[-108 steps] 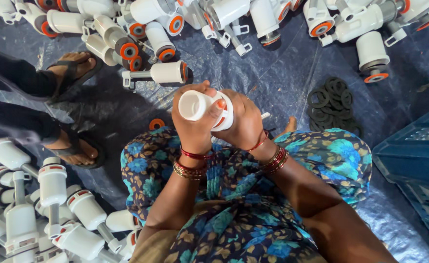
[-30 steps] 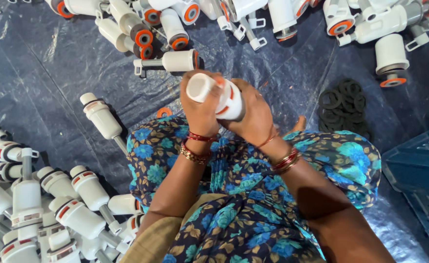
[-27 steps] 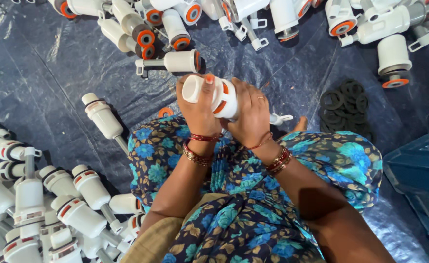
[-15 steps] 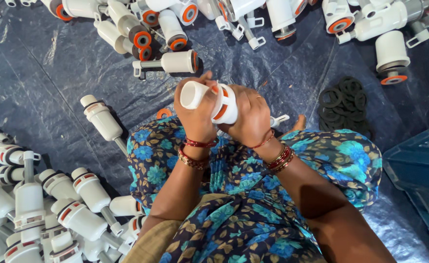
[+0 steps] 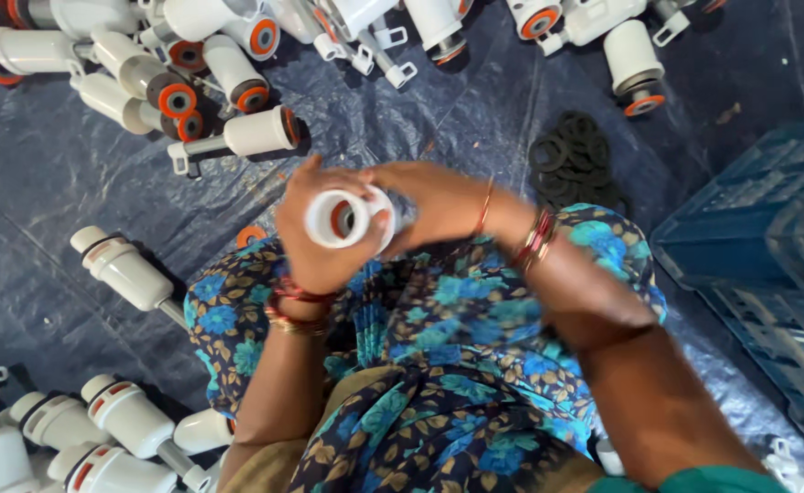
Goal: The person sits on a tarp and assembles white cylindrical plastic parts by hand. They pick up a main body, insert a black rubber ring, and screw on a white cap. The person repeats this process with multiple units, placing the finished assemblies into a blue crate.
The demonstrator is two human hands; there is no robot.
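- The person sits on a dark blue plastic tarp (image 5: 46,183), lap covered by a blue and brown floral dress (image 5: 438,365), with bangles on both wrists.
- The left hand (image 5: 315,242) is wrapped around a white plastic valve body (image 5: 343,217), fingers curled about its barrel, the open round end facing the camera with an orange ring visible inside.
- The right hand (image 5: 429,196) closes on the far side of the same valve body, fingers bent around it; the hand is motion-blurred, so the exact finger grip cannot be told.
- The valve body is held above the knees, in front of the dress, between both hands.
- Low on the left lies a cluster of white valve pieces with stems (image 5: 101,429); one more white valve piece (image 5: 121,267) lies alone just left of the knee.
- At the right edge stands a blue plastic crate (image 5: 767,265).
- Beyond the right knee, a pile of black rubber rings (image 5: 575,160) rests on the tarp.
- Just beyond the hands lies a single white valve with an orange end (image 5: 247,135).
- Farthest off, along the top edge, a row of white valves with orange seals (image 5: 210,55) lies jumbled.
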